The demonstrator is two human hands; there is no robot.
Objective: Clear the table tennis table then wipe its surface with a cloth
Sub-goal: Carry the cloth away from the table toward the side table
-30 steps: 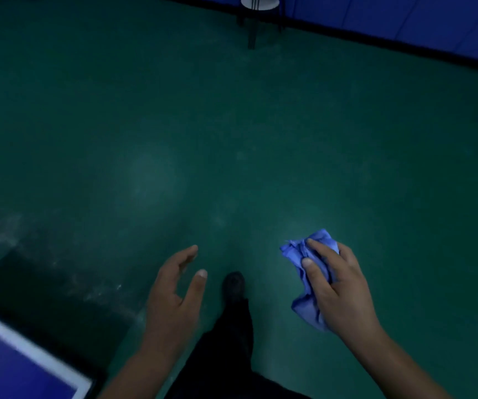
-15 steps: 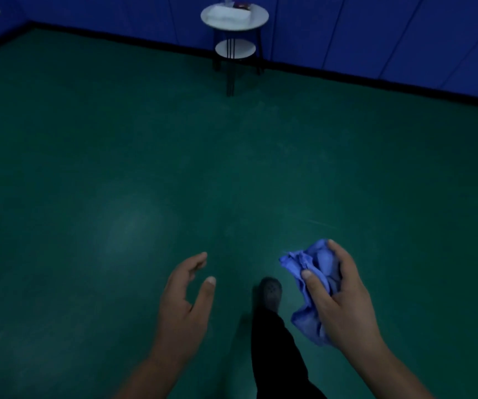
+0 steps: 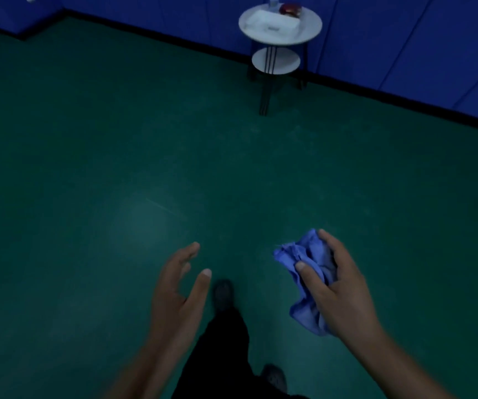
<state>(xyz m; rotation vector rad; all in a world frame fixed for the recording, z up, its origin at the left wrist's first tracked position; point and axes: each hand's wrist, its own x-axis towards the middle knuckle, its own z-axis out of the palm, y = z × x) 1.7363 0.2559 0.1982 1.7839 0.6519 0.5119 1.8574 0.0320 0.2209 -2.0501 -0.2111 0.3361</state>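
Observation:
My right hand grips a crumpled blue cloth in front of me, low in the head view, thumb and fingers curled round it. To its left my left hand hangs with relaxed, slightly spread fingers and holds nothing. The table tennis table is out of view. Below the hands are my dark trouser legs and two dark shoes on the green floor.
A small round white side table with a lower shelf stands ahead by the blue wall; a white tray, a red object and a bottle lie on it. Green floor stretches between me and it.
The view has swung up and forward: the table tennis table's corner has left the lower left, and the side table has come closer. Both hands keep their pose, cloth still held.

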